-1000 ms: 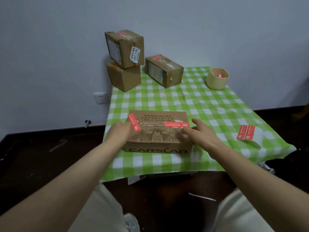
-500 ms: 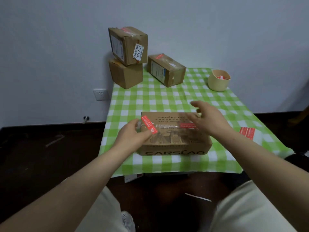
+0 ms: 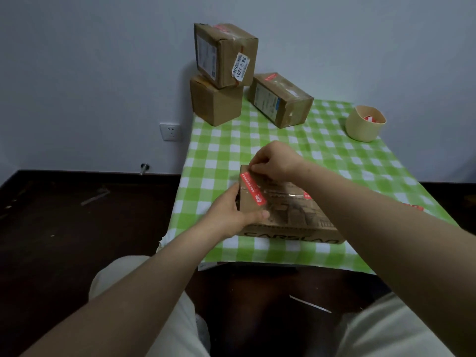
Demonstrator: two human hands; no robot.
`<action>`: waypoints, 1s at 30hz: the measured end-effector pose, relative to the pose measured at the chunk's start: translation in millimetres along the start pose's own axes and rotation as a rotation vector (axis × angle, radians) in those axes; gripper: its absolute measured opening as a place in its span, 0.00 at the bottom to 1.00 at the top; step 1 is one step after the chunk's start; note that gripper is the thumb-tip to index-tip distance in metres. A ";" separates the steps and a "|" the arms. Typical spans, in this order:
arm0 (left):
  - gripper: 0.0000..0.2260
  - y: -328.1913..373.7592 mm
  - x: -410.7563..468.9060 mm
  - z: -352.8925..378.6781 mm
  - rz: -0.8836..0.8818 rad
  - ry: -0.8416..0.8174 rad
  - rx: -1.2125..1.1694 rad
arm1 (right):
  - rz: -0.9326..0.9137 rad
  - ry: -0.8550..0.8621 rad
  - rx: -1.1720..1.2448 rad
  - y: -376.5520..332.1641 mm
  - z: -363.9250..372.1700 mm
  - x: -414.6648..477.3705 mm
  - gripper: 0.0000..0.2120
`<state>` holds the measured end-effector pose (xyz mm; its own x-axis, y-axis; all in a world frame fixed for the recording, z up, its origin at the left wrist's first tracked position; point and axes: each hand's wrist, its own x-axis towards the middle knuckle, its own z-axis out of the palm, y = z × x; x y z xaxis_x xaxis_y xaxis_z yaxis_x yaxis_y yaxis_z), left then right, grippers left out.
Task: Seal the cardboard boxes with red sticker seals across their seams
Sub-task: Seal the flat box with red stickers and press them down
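A flat printed cardboard box (image 3: 291, 217) lies on the green checked tablecloth (image 3: 334, 161) near the front edge. A long red sticker seal (image 3: 253, 188) runs slantwise over the box's left end, across the taped seam. My left hand (image 3: 231, 215) grips the box's left end, thumb on its top near the seal's lower end. My right hand (image 3: 275, 161) reaches across and pinches the seal's upper end at the box's far left corner. A second red seal (image 3: 307, 195) shows on the seam, mostly hidden behind my right forearm.
Two brown boxes (image 3: 221, 73) are stacked at the table's back left, with a third box (image 3: 280, 100) lying beside them. A beige cup (image 3: 365, 126) holding red stickers stands at the back right. A red sticker sheet (image 3: 414, 207) peeks out by my right forearm.
My right hand moved from the box's right side across to the left end and took the seal's upper end. The left hand shifted from holding the seal to gripping the box.
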<state>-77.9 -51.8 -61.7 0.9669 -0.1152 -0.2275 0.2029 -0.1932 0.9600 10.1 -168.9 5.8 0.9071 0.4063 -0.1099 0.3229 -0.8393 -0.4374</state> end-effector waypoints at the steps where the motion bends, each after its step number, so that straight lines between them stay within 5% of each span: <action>1: 0.26 -0.1 0.9 -0.3 0.005 -0.004 -0.002 | 0.008 -0.017 -0.015 -1.2 -0.5 2.4 0.10; 15: 0.25 -3.5 4.6 0.1 0.026 -0.006 0.003 | 0.088 -0.129 -0.093 -10.7 3.2 23.4 0.14; 22: 0.27 -4.5 5.4 0.0 0.026 -0.010 0.001 | -0.017 -0.110 -0.260 -12.1 3.3 19.8 0.15; 30: 0.30 -5.3 5.0 -0.5 0.016 -0.018 -0.006 | -0.038 -0.139 0.003 -0.6 -2.5 11.0 0.07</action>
<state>-74.0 -50.9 -67.8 0.9671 -0.1356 -0.2153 0.1888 -0.1849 0.9645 20.6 -164.8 7.0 0.8480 0.4841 -0.2158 0.3554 -0.8214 -0.4460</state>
